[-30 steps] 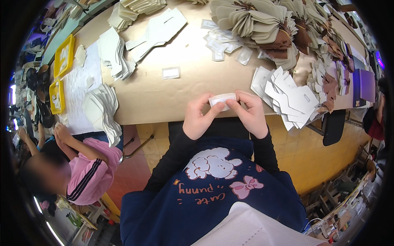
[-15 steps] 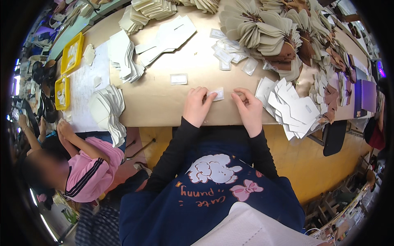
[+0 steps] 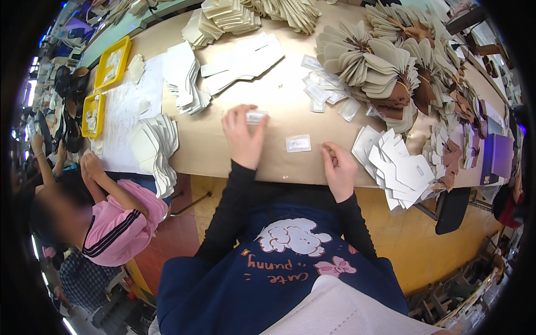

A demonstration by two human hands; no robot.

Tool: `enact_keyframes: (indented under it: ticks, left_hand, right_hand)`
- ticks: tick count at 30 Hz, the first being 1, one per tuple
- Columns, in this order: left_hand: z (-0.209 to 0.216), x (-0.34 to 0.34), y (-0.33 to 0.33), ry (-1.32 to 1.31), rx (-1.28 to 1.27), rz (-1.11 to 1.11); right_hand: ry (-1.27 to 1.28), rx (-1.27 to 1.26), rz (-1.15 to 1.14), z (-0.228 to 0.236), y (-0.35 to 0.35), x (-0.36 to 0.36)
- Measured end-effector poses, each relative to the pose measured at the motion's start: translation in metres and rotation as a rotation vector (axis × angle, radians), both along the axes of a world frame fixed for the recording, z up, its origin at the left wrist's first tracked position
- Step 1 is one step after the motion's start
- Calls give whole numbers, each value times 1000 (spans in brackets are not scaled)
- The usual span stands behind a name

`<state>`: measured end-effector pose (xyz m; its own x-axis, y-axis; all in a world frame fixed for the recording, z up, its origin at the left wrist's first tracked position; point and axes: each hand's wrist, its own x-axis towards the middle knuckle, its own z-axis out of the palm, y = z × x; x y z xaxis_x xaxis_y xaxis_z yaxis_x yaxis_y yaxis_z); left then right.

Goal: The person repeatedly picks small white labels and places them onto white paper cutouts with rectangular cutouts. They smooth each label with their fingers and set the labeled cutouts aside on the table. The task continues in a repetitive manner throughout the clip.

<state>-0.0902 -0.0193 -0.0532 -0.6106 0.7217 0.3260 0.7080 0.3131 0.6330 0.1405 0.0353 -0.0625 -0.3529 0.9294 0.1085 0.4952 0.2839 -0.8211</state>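
My left hand (image 3: pixel 244 137) is over a small white label with a clear border (image 3: pixel 256 117), its thumb and fingers apart on either side. Whether the fingertips touch it I cannot tell. A second small white label (image 3: pixel 298 143) lies flat on the table between my hands. To the right of that label, my right hand (image 3: pixel 339 168) hovers by the table's near edge, fingers curled and thumb close to the index finger. Anything between those fingertips is too small to make out. Right of this hand is a fanned stack of white cut pieces (image 3: pixel 399 162).
More small labels (image 3: pixel 324 89) lie in a loose pile farther back. Bundles of beige and brown pieces (image 3: pixel 385 72) crowd the right. White cut stacks (image 3: pixel 156 151) and yellow trays (image 3: pixel 93 115) stand at left, near a co-worker in a pink shirt (image 3: pixel 120 226).
My left hand has let go of the nearer label and moved left to the other one. The right hand stays right of the released label, its fingers more curled. The whole view has shifted slightly.
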Motion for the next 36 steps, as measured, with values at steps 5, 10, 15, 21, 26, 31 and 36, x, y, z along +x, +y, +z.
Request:
enact_keyframes:
  ticks: [5, 10, 15, 21, 26, 31, 36]
  left_hand:
    - [-12, -73, 57, 67, 59, 36]
    - [-19, -98, 114, 164, -188, 70]
    - [-20, -82, 115, 325, -65, 119]
    - [7, -85, 100, 3, 230, -55]
    - [67, -73, 66, -331, 323, -112]
    - [86, -34, 12, -348, 62, -468]
    - [54, -2, -22, -774, -165, -581]
  right_hand:
    - [-9, 32, 4, -1, 0, -1]
    - [14, 46, -7, -3, -1, -1]
    - [20, 119, 2, -5, 1, -2]
    - [21, 63, 5, -7, 0, 0]
    - [51, -20, 17, -6, 0, 1]
    - [498, -503, 54, 1, 4, 17]
    - [535, -538, 235, 9, 9, 23]
